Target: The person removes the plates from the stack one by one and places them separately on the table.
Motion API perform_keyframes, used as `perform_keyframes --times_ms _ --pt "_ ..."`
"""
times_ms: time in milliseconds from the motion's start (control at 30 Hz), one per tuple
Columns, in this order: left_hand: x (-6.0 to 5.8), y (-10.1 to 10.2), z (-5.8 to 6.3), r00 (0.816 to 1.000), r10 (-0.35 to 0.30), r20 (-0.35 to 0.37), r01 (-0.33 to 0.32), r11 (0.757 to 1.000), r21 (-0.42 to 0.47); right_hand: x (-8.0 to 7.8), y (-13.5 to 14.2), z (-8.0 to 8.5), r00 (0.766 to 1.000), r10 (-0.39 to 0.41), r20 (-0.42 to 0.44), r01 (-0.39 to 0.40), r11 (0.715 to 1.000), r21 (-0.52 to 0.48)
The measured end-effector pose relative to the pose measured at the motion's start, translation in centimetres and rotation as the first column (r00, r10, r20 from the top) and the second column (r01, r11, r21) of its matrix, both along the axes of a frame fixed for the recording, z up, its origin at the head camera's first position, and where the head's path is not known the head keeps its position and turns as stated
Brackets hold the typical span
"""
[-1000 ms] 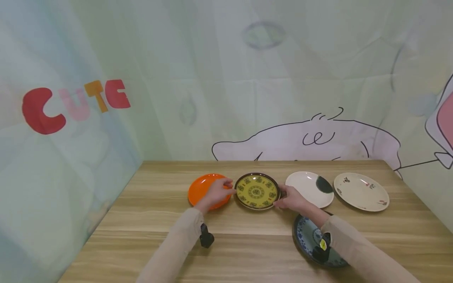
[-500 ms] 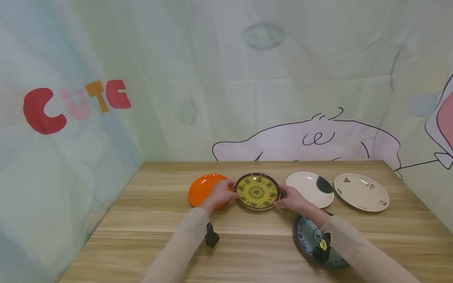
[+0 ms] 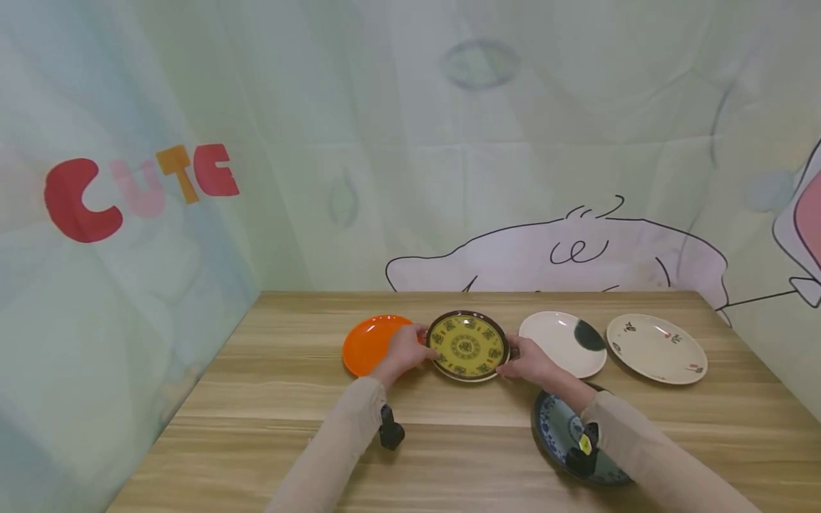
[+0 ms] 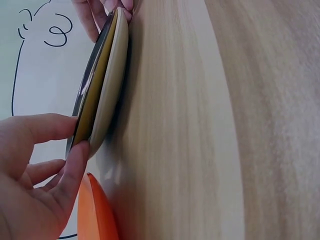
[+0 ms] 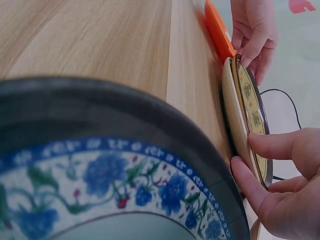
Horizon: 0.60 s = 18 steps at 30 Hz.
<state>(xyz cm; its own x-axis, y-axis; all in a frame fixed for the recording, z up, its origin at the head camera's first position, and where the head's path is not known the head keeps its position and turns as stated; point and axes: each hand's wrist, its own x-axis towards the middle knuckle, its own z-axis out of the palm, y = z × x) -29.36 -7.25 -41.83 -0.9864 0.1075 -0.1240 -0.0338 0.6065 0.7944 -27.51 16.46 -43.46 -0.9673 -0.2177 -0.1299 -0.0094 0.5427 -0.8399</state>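
A yellow plate (image 3: 466, 347) with a dark brown rim and dark patterns lies over a cream plate (image 4: 111, 75), with a thin gap between their edges in the left wrist view. My left hand (image 3: 405, 350) pinches the yellow plate's left edge between thumb and fingers. On the opposite edge my right hand (image 3: 534, 363) grips the same plate. In the right wrist view, one right fingertip touches the cream plate's side. The cream plate's face is hidden under the yellow one.
Left of the pair lies an orange plate (image 3: 370, 343), partly behind my left hand. To the right are a white plate (image 3: 551, 342) with a dark green patch and a cream oval plate (image 3: 654, 350). A blue floral plate (image 3: 553, 422) lies beneath my right forearm on the wooden table (image 3: 449, 456).
My left hand has moved right and closed on the yellow plate's rim. The yellow plate has shifted up slightly against the cream plate. My right hand has stayed in place.
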Motion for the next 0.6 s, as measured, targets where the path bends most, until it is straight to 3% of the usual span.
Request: perform_keyframes --times_ms 200,433,600 --pt "0.08 -0.14 -0.16 1.0 -0.026 0.017 0.025 0.995 0.096 0.09 -0.18 0.04 1.0 -0.002 -0.014 0.002 1.0 0.005" --pt "-0.19 -0.32 -0.7 0.998 -0.054 0.026 0.047 0.973 0.225 0.01 -0.24 -0.14 1.0 -0.012 -0.011 0.012 1.0 -0.003" --pt "0.05 -0.19 -0.46 0.998 -0.056 0.04 0.044 0.964 0.264 -0.1 -0.08 -0.27 1.0 -0.008 -0.016 0.008 1.0 -0.007"
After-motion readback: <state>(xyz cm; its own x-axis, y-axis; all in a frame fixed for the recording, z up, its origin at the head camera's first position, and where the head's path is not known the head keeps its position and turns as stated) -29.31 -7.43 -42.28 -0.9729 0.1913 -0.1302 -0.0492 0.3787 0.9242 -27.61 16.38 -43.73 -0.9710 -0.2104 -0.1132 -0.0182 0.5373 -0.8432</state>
